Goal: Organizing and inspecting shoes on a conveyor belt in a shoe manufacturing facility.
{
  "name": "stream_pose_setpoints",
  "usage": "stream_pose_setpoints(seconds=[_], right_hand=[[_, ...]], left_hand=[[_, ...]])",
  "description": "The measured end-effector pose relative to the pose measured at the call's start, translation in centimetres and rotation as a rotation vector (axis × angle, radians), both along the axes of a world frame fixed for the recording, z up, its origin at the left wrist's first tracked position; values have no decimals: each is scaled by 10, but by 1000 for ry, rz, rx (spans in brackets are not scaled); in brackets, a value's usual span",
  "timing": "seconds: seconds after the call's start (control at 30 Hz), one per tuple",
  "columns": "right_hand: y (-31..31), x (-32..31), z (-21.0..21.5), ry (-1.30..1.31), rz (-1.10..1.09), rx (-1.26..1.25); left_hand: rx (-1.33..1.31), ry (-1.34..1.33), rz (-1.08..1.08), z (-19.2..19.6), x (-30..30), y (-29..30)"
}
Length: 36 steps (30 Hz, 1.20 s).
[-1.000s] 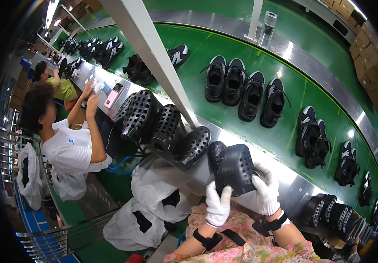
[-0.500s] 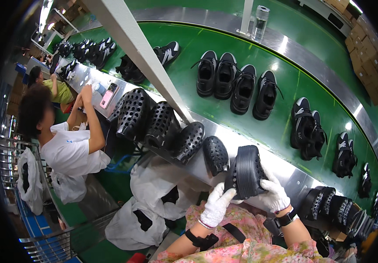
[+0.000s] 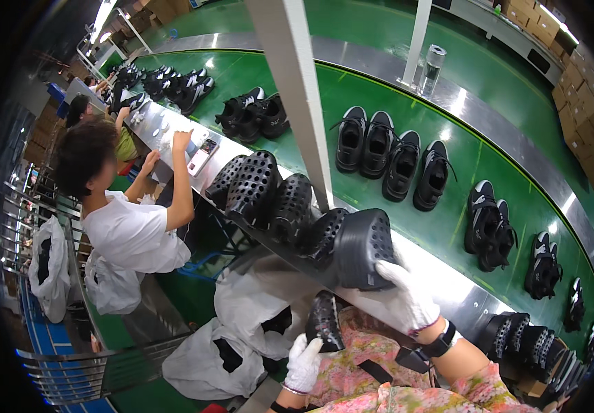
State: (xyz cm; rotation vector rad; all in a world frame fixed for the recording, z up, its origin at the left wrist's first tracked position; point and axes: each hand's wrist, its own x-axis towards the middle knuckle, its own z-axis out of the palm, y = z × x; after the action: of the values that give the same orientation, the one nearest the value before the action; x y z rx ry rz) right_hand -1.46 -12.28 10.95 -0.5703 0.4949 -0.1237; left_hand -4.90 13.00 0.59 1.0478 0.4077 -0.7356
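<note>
Standing at the steel edge [image 3: 448,292] of a green conveyor belt [image 3: 393,227], a person in a floral top works with both hands in white gloves. The right hand [image 3: 407,299] presses a black perforated clog [image 3: 366,248] against the steel edge, fingers spread and curled around its lower rim, so the clog stands tilted at the end of a row of like clogs [image 3: 276,199] that lean one against the next along the edge. The left hand [image 3: 304,365] is lower, near the lap, fingers closed around the bottom of a second black clog [image 3: 326,320], which points upward just beneath the steel edge.

On the belt itself, pairs of black laced shoes [image 3: 393,158] sit in loose groups, well apart from the hands; more pairs [image 3: 490,224] lie farther right along the curve. A white post [image 3: 297,96] rises from the edge just behind the row of clogs. White bags [image 3: 255,316] holding dark pieces slump below the edge, beside the left hand.

To the left, another person in a white shirt [image 3: 131,234] reaches up to the same steel edge, one hand near a small pink and white object [image 3: 199,162]. More clogs [image 3: 524,341] are stacked at the far right, beyond the right forearm.
</note>
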Motion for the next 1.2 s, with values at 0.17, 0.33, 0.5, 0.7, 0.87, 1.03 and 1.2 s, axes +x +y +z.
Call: stream_pose_setpoints(seconds=[0.17,0.33,0.5,0.7,0.87,1.03,1.2], right_hand=[[36,44,-21,227,60,-469],[49,44,-88,206,121,-1036],[-2,3,-49,40,319,-1693],[-28,-18,-139,451,211,-1407],[3,-4,-145,675,363,-1643],[-10,-35,-131,754,364,-1541],[-38,-118,-142,888,217,-1592]], left_hand=[[20,-58,116,6,7,16],[8,-106,123,-2,10,20],[-63,-37,-19,-1,13,22],[-93,-90,-140,-44,45,-21],[-89,-50,-125,-50,76,-59],[-85,67,-120,-80,64,-50],[-33,53,-298,-75,59,-94]])
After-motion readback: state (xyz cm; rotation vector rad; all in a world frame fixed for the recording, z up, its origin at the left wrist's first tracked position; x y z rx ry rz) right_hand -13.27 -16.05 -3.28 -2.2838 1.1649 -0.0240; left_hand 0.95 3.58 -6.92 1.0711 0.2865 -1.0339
